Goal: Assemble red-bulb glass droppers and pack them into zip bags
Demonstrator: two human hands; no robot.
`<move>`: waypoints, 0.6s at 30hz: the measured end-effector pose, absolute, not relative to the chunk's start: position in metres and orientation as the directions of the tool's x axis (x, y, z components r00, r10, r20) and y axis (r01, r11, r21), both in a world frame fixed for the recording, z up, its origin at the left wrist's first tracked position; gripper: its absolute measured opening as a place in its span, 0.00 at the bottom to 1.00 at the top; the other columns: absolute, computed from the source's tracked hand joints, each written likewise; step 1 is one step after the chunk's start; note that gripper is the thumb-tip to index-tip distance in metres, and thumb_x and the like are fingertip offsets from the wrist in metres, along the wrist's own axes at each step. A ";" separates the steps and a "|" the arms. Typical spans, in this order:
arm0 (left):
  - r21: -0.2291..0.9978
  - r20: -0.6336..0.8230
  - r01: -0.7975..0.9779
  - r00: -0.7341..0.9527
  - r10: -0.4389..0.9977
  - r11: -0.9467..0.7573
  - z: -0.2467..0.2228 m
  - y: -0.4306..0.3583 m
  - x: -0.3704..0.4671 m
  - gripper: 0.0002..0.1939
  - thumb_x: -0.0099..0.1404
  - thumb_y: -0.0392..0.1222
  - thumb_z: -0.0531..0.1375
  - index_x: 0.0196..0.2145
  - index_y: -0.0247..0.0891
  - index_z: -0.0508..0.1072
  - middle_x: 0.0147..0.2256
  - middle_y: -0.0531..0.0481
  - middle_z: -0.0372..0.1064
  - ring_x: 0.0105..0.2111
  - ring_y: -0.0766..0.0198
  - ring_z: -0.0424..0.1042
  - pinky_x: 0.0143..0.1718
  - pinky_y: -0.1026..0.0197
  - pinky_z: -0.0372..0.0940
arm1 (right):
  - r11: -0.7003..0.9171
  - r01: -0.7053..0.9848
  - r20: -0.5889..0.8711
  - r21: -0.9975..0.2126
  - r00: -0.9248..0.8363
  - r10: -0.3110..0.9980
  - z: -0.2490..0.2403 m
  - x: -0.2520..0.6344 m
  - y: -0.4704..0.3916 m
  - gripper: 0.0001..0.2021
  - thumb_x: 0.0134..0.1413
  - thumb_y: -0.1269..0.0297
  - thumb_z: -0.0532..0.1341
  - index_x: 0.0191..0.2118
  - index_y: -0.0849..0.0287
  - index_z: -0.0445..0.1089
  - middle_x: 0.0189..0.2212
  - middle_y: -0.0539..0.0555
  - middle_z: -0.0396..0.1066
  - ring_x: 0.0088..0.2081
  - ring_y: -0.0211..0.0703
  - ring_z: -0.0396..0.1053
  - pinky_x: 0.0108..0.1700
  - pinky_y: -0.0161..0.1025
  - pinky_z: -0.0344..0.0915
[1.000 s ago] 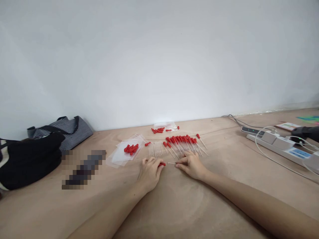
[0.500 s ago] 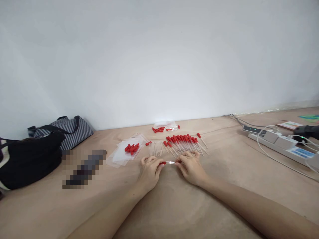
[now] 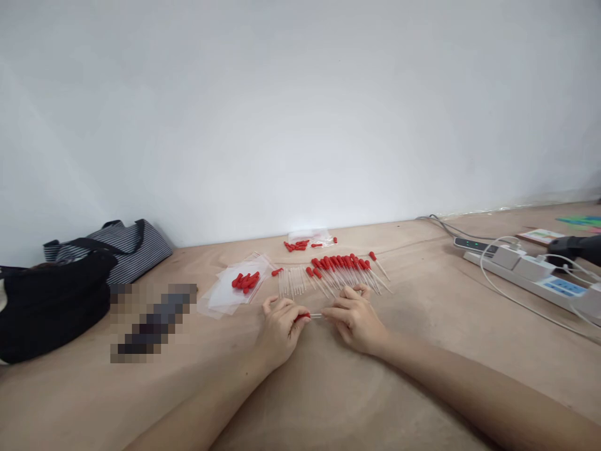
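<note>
My left hand [image 3: 282,326] pinches a red rubber bulb [image 3: 304,316] at the middle of the table. From the bulb a clear thin tube [image 3: 316,316] runs to the right, and its other end is in the closed fingers of my right hand [image 3: 357,318]. Just beyond my hands lies a row of droppers with red bulbs [image 3: 340,263]. Left of that row are several clear tubes without bulbs [image 3: 291,282], with a loose red bulb [image 3: 277,272] by them. Several red bulbs [image 3: 245,282] rest on clear plastic bags [image 3: 218,294].
More red bulbs [image 3: 295,246] lie by a plastic bag near the wall. A black bag [image 3: 51,307] and a striped bag [image 3: 131,250] are at the left, near a pixelated dark object [image 3: 157,322]. A power strip [image 3: 530,275] with cables is at the right.
My hands have come slightly nearer to me and closer together, so less of the tube shows between them. The view has shifted slightly.
</note>
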State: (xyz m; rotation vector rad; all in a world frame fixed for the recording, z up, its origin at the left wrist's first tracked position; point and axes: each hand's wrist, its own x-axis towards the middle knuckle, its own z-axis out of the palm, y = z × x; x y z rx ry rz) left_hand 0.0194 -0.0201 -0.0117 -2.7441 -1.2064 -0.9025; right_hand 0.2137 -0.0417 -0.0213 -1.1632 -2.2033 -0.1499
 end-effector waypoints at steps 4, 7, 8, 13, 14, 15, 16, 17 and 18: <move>0.185 0.519 0.667 0.557 0.648 -0.722 -0.011 -0.022 0.020 0.08 0.62 0.40 0.51 0.30 0.41 0.69 0.26 0.54 0.71 0.32 0.63 0.67 0.47 0.50 0.44 | 0.616 0.774 0.589 -0.146 -0.432 0.683 -0.020 0.213 -0.043 0.12 0.49 0.73 0.51 0.32 0.54 0.71 0.23 0.51 0.67 0.34 0.40 0.56 0.41 0.44 0.41; 0.176 0.532 0.654 0.565 0.630 -0.736 -0.010 -0.023 0.020 0.09 0.62 0.40 0.51 0.29 0.41 0.69 0.26 0.54 0.70 0.31 0.64 0.67 0.48 0.50 0.44 | 0.628 0.758 0.608 -0.176 -0.418 0.675 -0.021 0.210 -0.044 0.10 0.52 0.70 0.51 0.32 0.56 0.69 0.24 0.50 0.68 0.33 0.40 0.56 0.41 0.44 0.42; 0.172 0.535 0.647 0.572 0.622 -0.743 -0.010 -0.024 0.020 0.09 0.62 0.40 0.51 0.28 0.41 0.69 0.26 0.54 0.70 0.31 0.64 0.67 0.48 0.50 0.43 | 0.629 0.755 0.611 -0.185 -0.413 0.675 -0.022 0.209 -0.044 0.10 0.53 0.70 0.50 0.31 0.56 0.69 0.25 0.50 0.68 0.33 0.40 0.56 0.41 0.44 0.42; 0.152 0.543 0.619 0.599 0.588 -0.771 -0.009 -0.025 0.021 0.07 0.61 0.39 0.52 0.28 0.40 0.69 0.26 0.55 0.71 0.31 0.65 0.67 0.48 0.51 0.42 | 0.620 0.753 0.593 -0.220 -0.402 0.698 -0.024 0.205 -0.044 0.10 0.53 0.70 0.50 0.28 0.58 0.67 0.23 0.50 0.68 0.32 0.39 0.56 0.42 0.43 0.41; 0.151 0.547 0.611 0.603 0.581 -0.777 -0.009 -0.026 0.022 0.07 0.61 0.38 0.52 0.28 0.40 0.69 0.26 0.56 0.71 0.31 0.66 0.67 0.48 0.51 0.42 | 0.616 0.756 0.584 -0.221 -0.404 0.704 -0.024 0.205 -0.044 0.10 0.53 0.70 0.50 0.27 0.59 0.67 0.22 0.50 0.68 0.32 0.38 0.56 0.42 0.43 0.41; 0.152 0.554 0.601 0.606 0.571 -0.785 -0.009 -0.026 0.022 0.07 0.61 0.38 0.52 0.28 0.40 0.68 0.25 0.56 0.71 0.31 0.66 0.67 0.48 0.51 0.41 | 0.614 0.758 0.576 -0.221 -0.406 0.710 -0.024 0.205 -0.044 0.10 0.53 0.70 0.51 0.27 0.59 0.67 0.22 0.50 0.68 0.32 0.38 0.57 0.42 0.43 0.40; 0.155 0.563 0.591 0.606 0.562 -0.792 -0.010 -0.026 0.022 0.07 0.61 0.38 0.52 0.27 0.40 0.68 0.25 0.56 0.71 0.30 0.66 0.67 0.48 0.51 0.41 | 0.612 0.759 0.571 -0.222 -0.408 0.713 -0.024 0.204 -0.043 0.10 0.53 0.70 0.51 0.27 0.59 0.67 0.21 0.50 0.68 0.31 0.38 0.57 0.42 0.43 0.40; 0.158 0.575 0.580 0.604 0.552 -0.799 -0.010 -0.026 0.022 0.07 0.61 0.38 0.52 0.27 0.39 0.68 0.25 0.56 0.71 0.30 0.66 0.67 0.47 0.51 0.41 | 0.612 0.758 0.568 -0.224 -0.408 0.714 -0.024 0.204 -0.043 0.10 0.53 0.70 0.51 0.27 0.59 0.67 0.21 0.49 0.68 0.31 0.38 0.57 0.41 0.42 0.40; 0.161 0.585 0.572 0.601 0.544 -0.805 -0.010 -0.026 0.023 0.07 0.60 0.38 0.52 0.27 0.39 0.68 0.24 0.56 0.71 0.30 0.66 0.67 0.47 0.51 0.41 | 0.613 0.756 0.568 -0.229 -0.408 0.715 -0.025 0.204 -0.043 0.09 0.53 0.70 0.51 0.26 0.59 0.66 0.21 0.49 0.67 0.31 0.37 0.56 0.41 0.42 0.40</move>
